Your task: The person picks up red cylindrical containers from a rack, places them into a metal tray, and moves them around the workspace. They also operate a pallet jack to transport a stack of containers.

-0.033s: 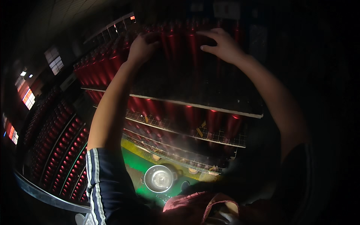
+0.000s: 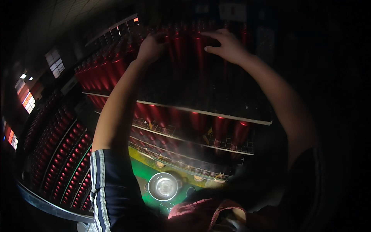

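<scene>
Red metallic bottles (image 2: 177, 46) with narrow pale tops stand in rows on the upper shelf (image 2: 201, 111) of a rack in front of me. My left hand (image 2: 152, 48) is at the left of a few front bottles, its fingers and thumb pointing right toward them. Opposite it, my right hand (image 2: 227, 45) reaches in from the right with thumb and fingers apart. Its fingertips come close to the shoulder of another red bottle (image 2: 199, 46); whether they touch is unclear. Deep shadow blurs the left fingertips.
Lower rack tiers (image 2: 193, 140) hold more red bottles over wire mesh. A round metal pot (image 2: 163, 186) stands on the green floor (image 2: 141, 170) below. Another rack (image 2: 63, 154) filled with red bottles is at the left, beside a curved metal rail (image 2: 50, 207).
My left hand has shifted slightly to the right, toward the bottles. The right hand is almost in the same place.
</scene>
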A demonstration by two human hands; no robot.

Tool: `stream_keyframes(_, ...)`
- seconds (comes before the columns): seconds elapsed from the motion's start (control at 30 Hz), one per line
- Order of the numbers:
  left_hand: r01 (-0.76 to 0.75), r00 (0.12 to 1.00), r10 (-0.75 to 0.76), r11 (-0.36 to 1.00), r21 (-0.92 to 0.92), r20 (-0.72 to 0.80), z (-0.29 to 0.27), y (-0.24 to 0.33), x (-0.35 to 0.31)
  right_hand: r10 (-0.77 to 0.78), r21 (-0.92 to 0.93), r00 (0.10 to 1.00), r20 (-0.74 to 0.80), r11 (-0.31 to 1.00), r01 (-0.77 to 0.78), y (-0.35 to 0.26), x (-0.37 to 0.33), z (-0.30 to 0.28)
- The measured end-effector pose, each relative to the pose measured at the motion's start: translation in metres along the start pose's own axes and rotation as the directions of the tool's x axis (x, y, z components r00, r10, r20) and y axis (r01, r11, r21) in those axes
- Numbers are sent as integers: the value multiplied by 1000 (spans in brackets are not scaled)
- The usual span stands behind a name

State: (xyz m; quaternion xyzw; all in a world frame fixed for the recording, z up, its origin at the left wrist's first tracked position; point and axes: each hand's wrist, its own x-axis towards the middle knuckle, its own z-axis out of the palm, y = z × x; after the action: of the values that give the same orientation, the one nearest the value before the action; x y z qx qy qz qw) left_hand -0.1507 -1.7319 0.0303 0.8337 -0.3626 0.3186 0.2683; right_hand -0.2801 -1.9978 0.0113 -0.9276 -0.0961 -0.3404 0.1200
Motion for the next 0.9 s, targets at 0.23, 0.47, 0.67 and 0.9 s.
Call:
stream_keyframes(0.23, 26, 955, -44, 998, 64, 292, 88, -16, 81, 125, -7, 976, 181, 992, -126, 26, 93, 58)
stream_keyframes(0.47, 87, 996, -88, 989, -116, -7, 112, -22, 48, 33, 106, 995, -97, 994, -22, 30, 69, 79)
stream_keyframes(0.67, -72, 926, 13, 987, -143, -376, 77, -3, -15, -66, 112, 921, -384, 987, 117, -1, -10, 48)
stream_keyframes(0.9, -18, 779, -342, 826, -563, -526, -60, 14, -204, -98, 545, 916, -390, 777, 315, -58, -144, -15)
